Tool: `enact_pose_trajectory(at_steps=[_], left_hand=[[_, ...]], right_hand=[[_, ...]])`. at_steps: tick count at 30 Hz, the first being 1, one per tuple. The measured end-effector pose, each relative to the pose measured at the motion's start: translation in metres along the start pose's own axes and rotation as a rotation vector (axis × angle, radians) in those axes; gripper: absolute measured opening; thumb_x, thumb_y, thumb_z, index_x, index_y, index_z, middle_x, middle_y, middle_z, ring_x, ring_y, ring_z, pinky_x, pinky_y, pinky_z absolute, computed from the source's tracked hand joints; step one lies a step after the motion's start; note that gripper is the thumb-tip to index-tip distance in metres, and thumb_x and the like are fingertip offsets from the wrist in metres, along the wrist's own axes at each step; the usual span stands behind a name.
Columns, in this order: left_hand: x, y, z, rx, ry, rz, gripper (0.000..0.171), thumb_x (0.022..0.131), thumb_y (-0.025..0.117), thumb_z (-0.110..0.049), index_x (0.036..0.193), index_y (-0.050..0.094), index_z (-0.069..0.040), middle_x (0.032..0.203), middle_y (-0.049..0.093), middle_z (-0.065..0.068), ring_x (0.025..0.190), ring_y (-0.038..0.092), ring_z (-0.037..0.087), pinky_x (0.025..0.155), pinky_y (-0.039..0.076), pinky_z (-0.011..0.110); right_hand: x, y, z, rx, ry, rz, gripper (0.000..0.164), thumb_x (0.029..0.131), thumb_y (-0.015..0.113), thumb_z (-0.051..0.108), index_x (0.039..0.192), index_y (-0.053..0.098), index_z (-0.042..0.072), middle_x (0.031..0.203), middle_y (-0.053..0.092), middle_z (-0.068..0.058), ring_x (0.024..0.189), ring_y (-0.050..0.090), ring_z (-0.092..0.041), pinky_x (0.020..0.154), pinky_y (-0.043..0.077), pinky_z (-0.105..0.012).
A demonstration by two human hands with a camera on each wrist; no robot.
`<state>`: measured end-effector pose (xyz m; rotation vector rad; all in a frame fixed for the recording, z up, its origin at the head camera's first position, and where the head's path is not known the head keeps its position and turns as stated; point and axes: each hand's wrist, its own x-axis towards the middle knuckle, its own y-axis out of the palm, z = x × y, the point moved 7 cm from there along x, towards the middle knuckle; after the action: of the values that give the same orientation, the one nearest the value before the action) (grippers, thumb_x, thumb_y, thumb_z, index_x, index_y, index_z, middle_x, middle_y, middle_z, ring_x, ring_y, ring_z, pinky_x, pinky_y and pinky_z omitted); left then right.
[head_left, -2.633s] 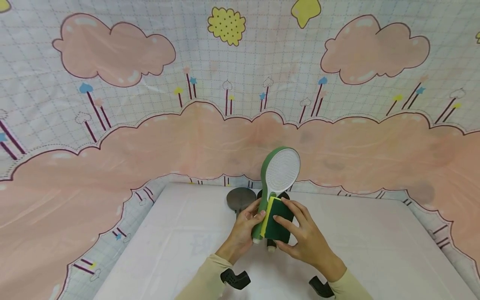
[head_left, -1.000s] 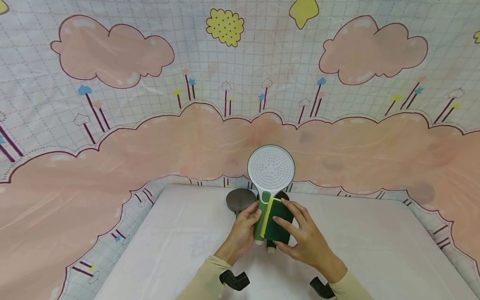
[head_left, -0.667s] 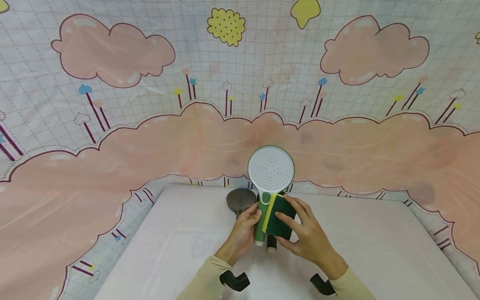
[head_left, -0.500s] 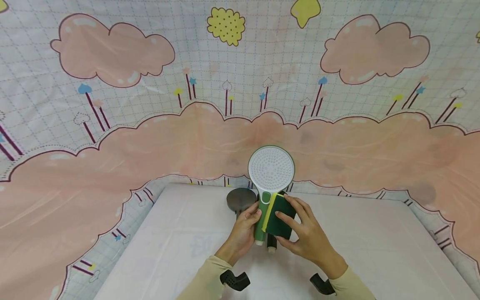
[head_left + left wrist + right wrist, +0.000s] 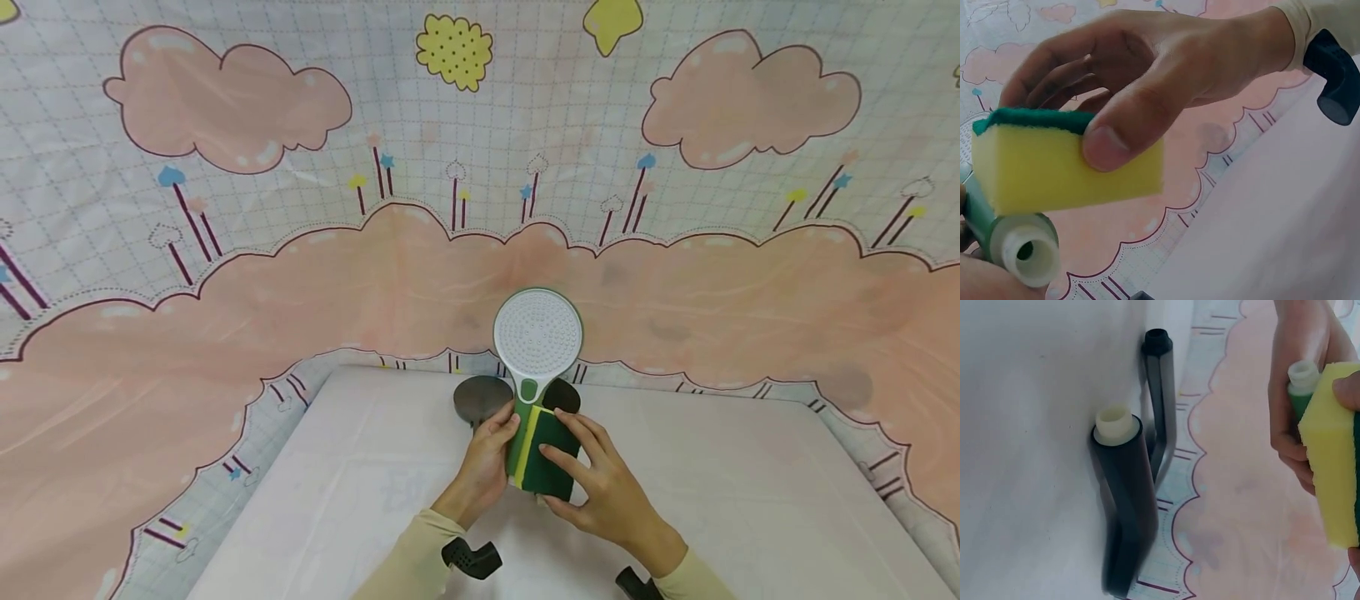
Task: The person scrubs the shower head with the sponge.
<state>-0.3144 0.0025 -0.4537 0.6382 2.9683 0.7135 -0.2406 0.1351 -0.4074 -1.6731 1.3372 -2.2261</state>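
My left hand [image 5: 480, 467] grips the green handle of a shower head [image 5: 537, 333], held upright with its white nozzle face turned toward me. In my right hand [image 5: 618, 500] is a sponge [image 5: 552, 457], pinched between thumb and fingers, its yellow side laid along the handle. The dark green scouring side faces away from the handle, to the right. From the left wrist view, the thumb presses the yellow foam of the sponge [image 5: 1072, 169], right above the white threaded end of the handle [image 5: 1032, 253]. Most of my left fingers are hidden behind the handle.
Two more shower heads lie on the white table [image 5: 712, 483] behind my hands: a grey one [image 5: 482, 398] at left and a black one [image 5: 564, 397] at right. Their dark handles show in the right wrist view, the nearer handle [image 5: 1125, 487] having a pale threaded end.
The shower head has turned from a sideways angle to face me. The sponge rose slightly, then slid down the handle with my right hand. My left hand stays in about the same place.
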Motion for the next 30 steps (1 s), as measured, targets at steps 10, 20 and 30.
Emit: enact_pose_trajectory(at_steps=[10,20,30], left_hand=[[-0.001,0.0,0.002,0.096,0.0,-0.017,0.057,0.102,0.053,-0.031,0.15,0.037,-0.006,0.117,0.064,-0.003,0.104,0.062,0.009,0.088,0.053,0.027],[-0.003,0.006,0.0,0.074,-0.001,0.031,0.058,0.099,0.058,-0.021,0.149,0.036,0.0,0.126,0.061,0.001,0.105,0.064,0.006,0.089,0.053,0.023],[-0.002,0.006,0.0,0.029,-0.006,0.006,0.055,0.098,0.059,-0.015,0.147,0.04,0.001,0.123,0.062,-0.002,0.103,0.065,0.007,0.087,0.054,0.022]], right_hand=[[0.001,-0.003,0.004,-0.001,-0.026,-0.013,0.051,0.086,0.067,0.051,0.125,0.064,0.019,0.146,0.046,-0.023,0.129,0.043,-0.034,0.12,0.017,-0.018],[0.009,-0.018,-0.012,-0.035,0.006,-0.046,0.05,0.091,0.057,0.055,0.121,0.066,0.016,0.145,0.046,-0.023,0.129,0.042,-0.035,0.118,0.018,-0.016],[0.008,-0.019,-0.014,-0.026,0.005,-0.059,0.05,0.091,0.056,0.055,0.121,0.066,0.016,0.145,0.046,-0.023,0.129,0.042,-0.036,0.118,0.019,-0.017]])
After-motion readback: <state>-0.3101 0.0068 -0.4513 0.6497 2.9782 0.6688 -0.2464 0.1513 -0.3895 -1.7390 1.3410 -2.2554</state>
